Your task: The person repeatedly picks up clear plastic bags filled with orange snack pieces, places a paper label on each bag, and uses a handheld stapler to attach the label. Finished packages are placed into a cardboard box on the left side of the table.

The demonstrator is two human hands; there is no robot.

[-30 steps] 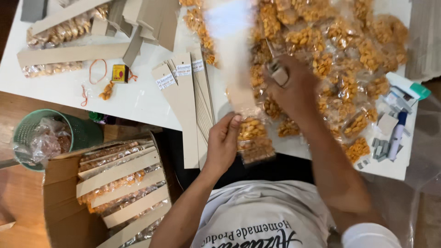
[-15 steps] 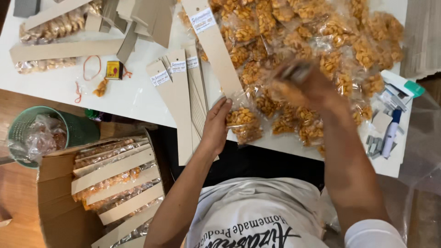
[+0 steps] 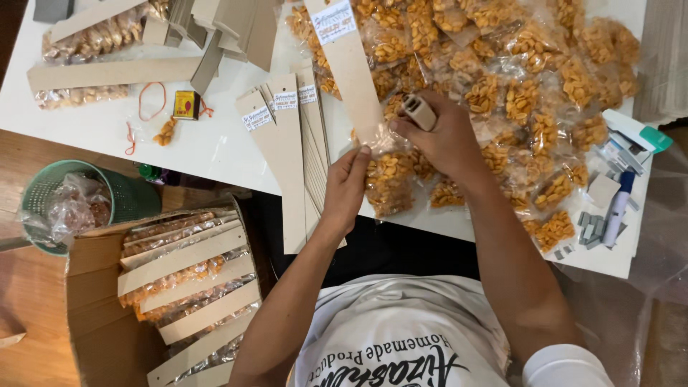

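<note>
My left hand point(image 3: 345, 188) pinches the near end of a long brown cardboard strip point(image 3: 352, 75) together with a small clear packet of orange snacks point(image 3: 389, 180) at the table's front edge. My right hand point(image 3: 446, 136) grips a small beige stapler point(image 3: 419, 112) pressed at the strip's lower end, just above the packet. The strip runs away from me and carries a white label at its far end. A stack of similar labelled strips point(image 3: 287, 147) lies just left of my left hand.
Many snack packets point(image 3: 545, 79) cover the right of the white table point(image 3: 208, 147). A cardboard box point(image 3: 107, 337) of finished strips stands on the floor at left beside a green bin point(image 3: 118, 193). Staple bars and a pen point(image 3: 616, 208) lie at right.
The strip was lifted and blurred a second ago; it now lies flat on the table. My right hand came down with the stapler to the strip's near end, and my left hand shifted onto the packet.
</note>
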